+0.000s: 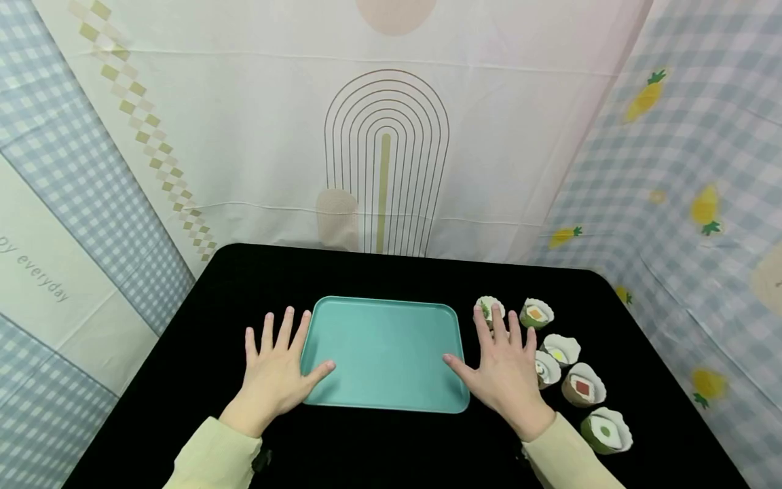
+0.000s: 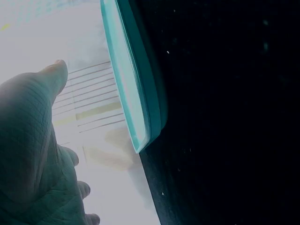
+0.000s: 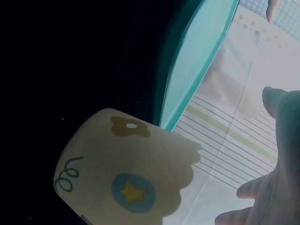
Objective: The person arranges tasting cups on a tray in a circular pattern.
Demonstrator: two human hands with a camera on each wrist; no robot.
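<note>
A teal rectangular tray (image 1: 385,353) lies on the black table with nothing on it. My left hand (image 1: 277,370) is spread flat over the tray's left edge, palm down, its thumb above the tray. Over the right edge my right hand (image 1: 504,373) is spread the same way, holding nothing. In the left wrist view the left hand (image 2: 33,150) is apart from the tray (image 2: 129,79). In the right wrist view a paper cup (image 3: 126,168) with a scalloped rim and a star print stands near the tray, below the right hand (image 3: 281,154).
Several similar cups stand right of the tray, including one with an orange square (image 1: 536,314), one with a red square (image 1: 583,386) and one with a green dot (image 1: 606,431). The right hand partly hides some. Patterned curtains (image 1: 256,136) hang behind the black table (image 1: 391,448).
</note>
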